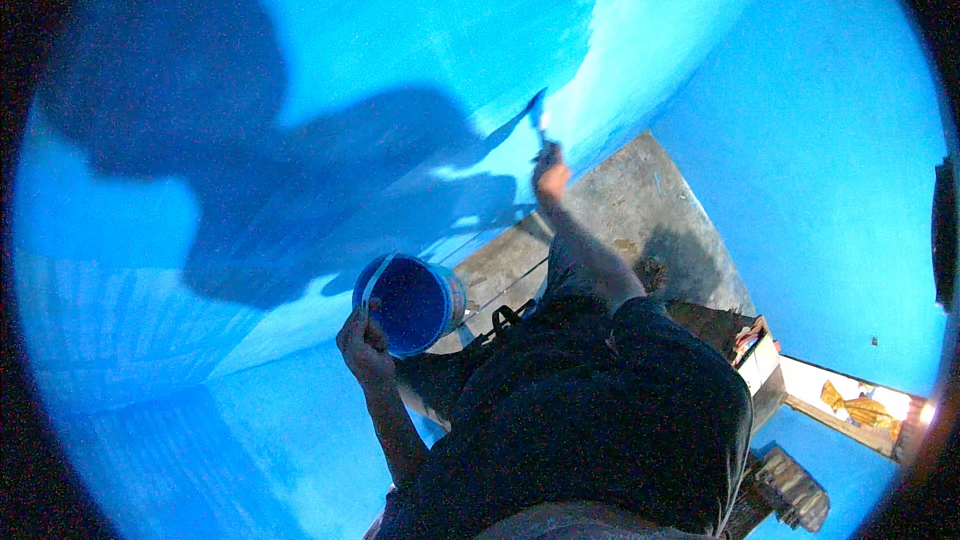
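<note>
My right hand (550, 178) is closed round the handle of a paintbrush (540, 112), arm stretched out ahead of me. The brush's dark bristles are at the wall (420, 40), where darker blue paint borders a paler blue band; whether they touch it I cannot tell. To the left, my left hand (366, 342) grips the white handle of a paint bucket (455, 298). The bucket tilts so its mouth faces me, and its inside looks deep blue. How much paint is in it cannot be made out. My shadow falls broadly over the wall.
Grey concrete floor (620, 190) runs along the foot of the wall. A second blue wall (830, 160) rises on the right, with a dark object (943, 235) at its edge. Lower right are a box with things in it (757, 352) and a bright opening with yellow cloth (860, 405).
</note>
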### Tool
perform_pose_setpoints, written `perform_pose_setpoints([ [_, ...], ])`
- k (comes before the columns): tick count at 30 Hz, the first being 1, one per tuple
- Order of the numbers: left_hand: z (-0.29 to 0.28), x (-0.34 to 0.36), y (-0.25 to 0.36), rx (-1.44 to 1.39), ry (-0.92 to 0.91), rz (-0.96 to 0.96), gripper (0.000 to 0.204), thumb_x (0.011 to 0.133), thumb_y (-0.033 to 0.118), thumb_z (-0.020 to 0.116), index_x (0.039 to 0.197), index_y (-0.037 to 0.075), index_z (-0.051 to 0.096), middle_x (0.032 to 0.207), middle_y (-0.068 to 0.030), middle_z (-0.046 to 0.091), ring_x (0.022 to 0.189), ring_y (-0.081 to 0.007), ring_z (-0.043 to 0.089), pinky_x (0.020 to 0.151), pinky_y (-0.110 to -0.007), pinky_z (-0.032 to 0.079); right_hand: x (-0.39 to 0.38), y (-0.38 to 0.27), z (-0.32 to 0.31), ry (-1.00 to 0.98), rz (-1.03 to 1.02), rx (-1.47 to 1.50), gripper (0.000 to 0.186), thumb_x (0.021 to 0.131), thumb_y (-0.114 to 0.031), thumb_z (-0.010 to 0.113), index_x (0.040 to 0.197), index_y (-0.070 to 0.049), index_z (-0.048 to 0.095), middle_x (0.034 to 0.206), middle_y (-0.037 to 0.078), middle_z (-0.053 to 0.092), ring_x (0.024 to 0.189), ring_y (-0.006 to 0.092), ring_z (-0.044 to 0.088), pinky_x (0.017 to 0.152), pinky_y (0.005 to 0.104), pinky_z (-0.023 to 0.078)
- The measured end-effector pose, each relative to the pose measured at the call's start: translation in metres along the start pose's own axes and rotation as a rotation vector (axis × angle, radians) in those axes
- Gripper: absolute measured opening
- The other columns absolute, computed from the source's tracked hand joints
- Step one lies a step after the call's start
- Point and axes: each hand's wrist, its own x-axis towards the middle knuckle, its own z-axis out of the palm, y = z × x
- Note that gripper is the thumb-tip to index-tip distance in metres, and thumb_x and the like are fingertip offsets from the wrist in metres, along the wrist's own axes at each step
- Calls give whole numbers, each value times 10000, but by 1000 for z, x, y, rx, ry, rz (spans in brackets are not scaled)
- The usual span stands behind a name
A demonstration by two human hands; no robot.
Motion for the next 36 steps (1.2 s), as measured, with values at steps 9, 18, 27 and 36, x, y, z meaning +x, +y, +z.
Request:
perform_pose_setpoints([
  [9,-9,-4,3,-351,34,-332,197,871,137,547,896,-33,643,519,66,318,424,-36,236,401,-236,151,-123,-28,4,-487,-451,73,263,880,-74,490,1127,-110,572,923,187,645,823,323,645,684,411,495],
  [18,-7,-8,-6,-50,-1,-127,174,871,136,549,831,2,653,508,61,321,418,-53,251,398,-249,177,60,8,-72,-169,-342,-144,200,878,-126,516,1060,-119,599,868,157,655,800,314,656,653,395,492],
  [27,27,9,-13,6,-33,-76,211,864,208,568,772,44,662,513,54,378,434,-57,301,419,-254,206,108,11,-117,-42,-90,-113,199,857,-131,544,1036,-71,605,777,98,646,640,182,628,564,331,472],
  [36,65,35,14,-483,-169,-407,253,895,187,517,980,12,679,656,35,480,589,-70,405,547,-232,332,63,-207,-155,-874,32,299,212,817,-102,564,944,49,640,754,134,672,416,105,505,386,230,370],
])
